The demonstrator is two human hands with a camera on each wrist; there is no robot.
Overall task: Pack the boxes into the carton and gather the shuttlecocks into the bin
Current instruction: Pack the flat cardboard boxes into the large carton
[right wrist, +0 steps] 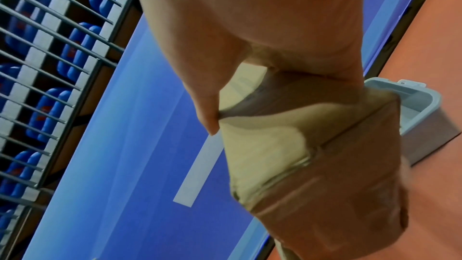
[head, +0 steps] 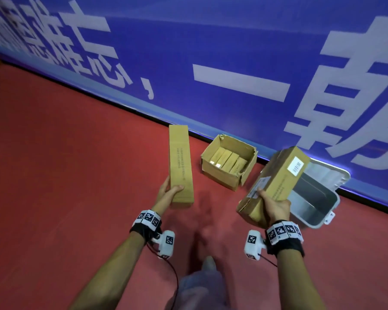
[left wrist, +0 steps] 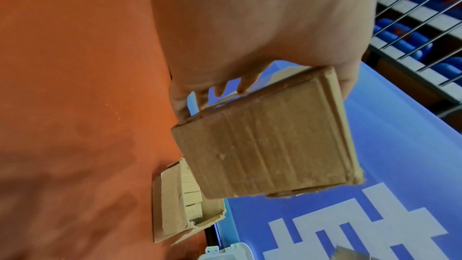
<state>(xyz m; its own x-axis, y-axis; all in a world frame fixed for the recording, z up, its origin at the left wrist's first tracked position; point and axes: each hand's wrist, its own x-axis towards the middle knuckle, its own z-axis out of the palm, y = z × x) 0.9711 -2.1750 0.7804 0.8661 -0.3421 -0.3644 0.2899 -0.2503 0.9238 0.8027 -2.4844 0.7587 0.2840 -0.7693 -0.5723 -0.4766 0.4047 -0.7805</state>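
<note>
A: Status?

B: Both hands loaded. Left hand is wrapped round the near end of a long plain box, thumb on top, held up left of the carton. Right hand grips the near end of a labelled box, held right of the carton, over the grey bin.

A: Carton state?

B: Open, on the floor against the blue banner. Four boxes already stand in a row inside. No shuttlecocks visible.

A: Handling?

B: Stiff cardboard, probably light, since each is held one-handed by the end. Labelled box has a crumpled, taped near end, soft there. I'd grip further up the rigid sides, then lower it end-first.
</note>
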